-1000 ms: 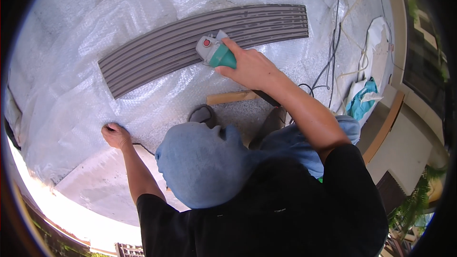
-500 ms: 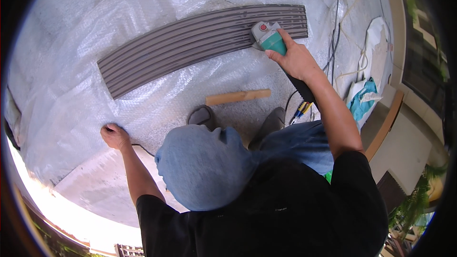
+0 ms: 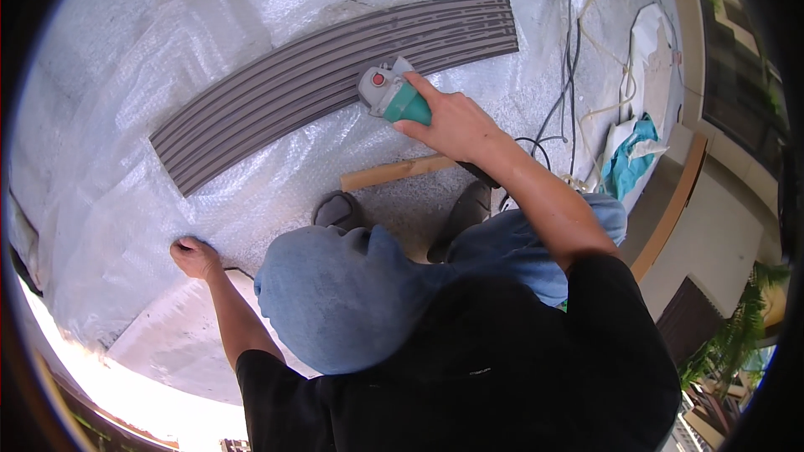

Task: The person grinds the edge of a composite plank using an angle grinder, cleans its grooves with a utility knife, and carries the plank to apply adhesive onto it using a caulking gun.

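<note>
Dark brown and deeply ridged, a long board (image 3: 251, 109) lies aslant across crinkled bubble plastic (image 3: 109, 176) in the head view, beyond the person's feet, its bowed outline owing at least something to the lens. Over its near edge, a little right of its middle, sits the grey head of a green power tool (image 3: 404, 102) with a round red button. The right hand (image 3: 452, 121) wraps round the green body, thumb on the near side, fingers over the far one. Whether the tool's underside touches the ridges, or whether it is running, I cannot tell.

The left hand (image 3: 193, 257) is well apart from the board, out beside the left knee, its fingers curled in narrowly; whether they close on anything is hidden.

A pale wooden strip (image 3: 389, 172) lies between the board and the shoes (image 3: 339, 211), its right end running under the right forearm. Dark cables (image 3: 572, 75) trail down on the right, and a teal cloth (image 3: 632, 155) lies crumpled beyond them.

The step in hand looks like one-handed surface work along the ridges, whose grooves look streaked and broken toward the right end. Any further pass would, I judge, call for a level tool head, a firm wrist and clear cables.
</note>
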Action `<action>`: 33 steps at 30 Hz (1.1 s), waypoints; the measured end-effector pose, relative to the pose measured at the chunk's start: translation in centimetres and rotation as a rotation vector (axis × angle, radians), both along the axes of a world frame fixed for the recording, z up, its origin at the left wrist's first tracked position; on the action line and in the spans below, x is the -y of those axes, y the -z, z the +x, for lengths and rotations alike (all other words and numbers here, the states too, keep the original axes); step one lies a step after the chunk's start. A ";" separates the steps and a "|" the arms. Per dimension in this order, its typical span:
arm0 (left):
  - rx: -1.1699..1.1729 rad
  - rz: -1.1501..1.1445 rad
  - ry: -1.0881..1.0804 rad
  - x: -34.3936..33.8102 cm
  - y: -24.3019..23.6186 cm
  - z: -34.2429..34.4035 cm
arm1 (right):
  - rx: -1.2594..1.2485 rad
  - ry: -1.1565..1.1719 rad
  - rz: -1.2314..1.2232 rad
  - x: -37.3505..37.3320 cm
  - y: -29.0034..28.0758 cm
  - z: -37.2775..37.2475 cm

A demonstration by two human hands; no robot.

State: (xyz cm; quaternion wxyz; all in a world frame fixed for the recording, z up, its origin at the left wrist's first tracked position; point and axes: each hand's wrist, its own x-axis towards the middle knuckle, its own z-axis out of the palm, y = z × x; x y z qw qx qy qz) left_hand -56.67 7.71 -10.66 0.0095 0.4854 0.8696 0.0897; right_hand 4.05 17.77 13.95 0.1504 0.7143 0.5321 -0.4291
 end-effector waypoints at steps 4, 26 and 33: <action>-0.004 0.018 0.028 -0.1 0.0 0.0 | 0.118 0.087 0.096 1.7 0.7 7.2; 0.014 -0.004 0.003 -0.2 -0.2 0.0 | -0.174 -0.056 0.048 1.4 2.0 -7.0; 0.004 0.021 0.005 -0.2 -0.1 0.1 | 0.094 0.131 0.074 3.1 0.5 6.2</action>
